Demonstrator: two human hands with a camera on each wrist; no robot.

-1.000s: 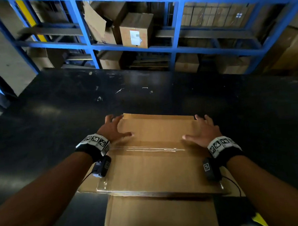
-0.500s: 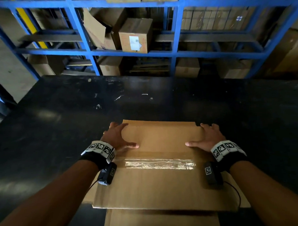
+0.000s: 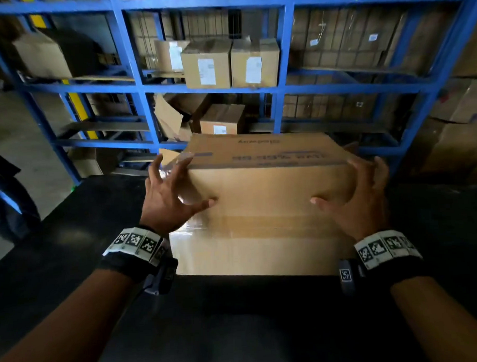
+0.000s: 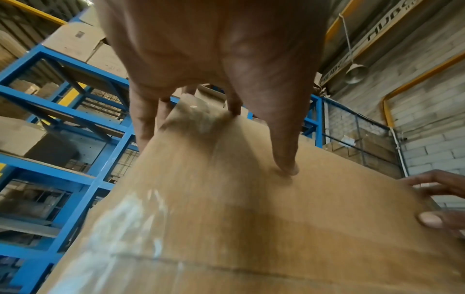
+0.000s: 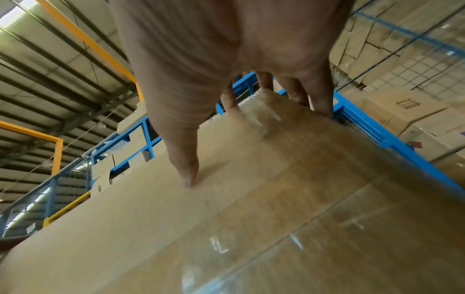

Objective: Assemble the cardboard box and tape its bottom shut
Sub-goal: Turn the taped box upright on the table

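Note:
The cardboard box (image 3: 267,185) stands tipped up on the black table (image 3: 238,317), its taped bottom facing me. Clear tape (image 3: 261,223) runs along the bottom seam. An upper side with upside-down print shows above it. My left hand (image 3: 169,194) grips the box's left end, thumb (image 4: 286,159) pressed on the near face and fingers reaching round the edge. At the right end my right hand (image 3: 361,197) holds on the same way, its thumb (image 5: 186,173) on the cardboard. The left wrist view also catches the right hand's fingertips (image 4: 440,202) at the box's (image 4: 251,218) far side.
A blue steel rack (image 3: 146,89) rises just behind the table, loaded with labelled cartons (image 3: 207,63) and flattened cardboard. A person in dark clothes (image 3: 3,196) stands at the far left on the concrete floor. Bare table surface lies between the box and me.
The box, lying with its taped bottom up under both hands, has been tipped up and away so the bottom now faces me. Both hands shifted to its ends; the camera looks higher.

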